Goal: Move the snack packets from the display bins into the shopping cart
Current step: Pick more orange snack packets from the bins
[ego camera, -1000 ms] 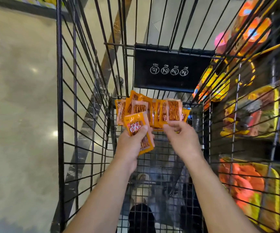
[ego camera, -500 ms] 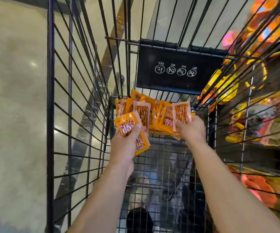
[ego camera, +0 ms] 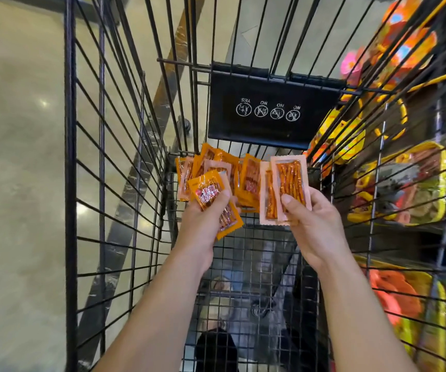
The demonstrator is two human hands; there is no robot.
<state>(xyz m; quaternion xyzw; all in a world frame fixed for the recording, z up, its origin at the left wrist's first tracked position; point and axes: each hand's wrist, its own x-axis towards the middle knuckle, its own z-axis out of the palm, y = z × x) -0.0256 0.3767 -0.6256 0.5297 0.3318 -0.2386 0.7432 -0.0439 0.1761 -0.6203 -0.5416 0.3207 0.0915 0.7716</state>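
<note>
Packets so far: a heap [ego camera: 243, 175] of roughly six at the far end of the cart [ego camera: 70, 183] floor, too overlapped for us to count exactly. Our left hand [ego camera: 203, 224] has its fingers pinching one orange packet [ego camera: 214, 200], and our right hand [ego camera: 313, 224] grips two pink packets [ego camera: 289, 181]. Both are inside the cart, not dropped yet. The bins [ego camera: 417, 183] on the right look well stocked, so we reckon plenty's left.
</note>
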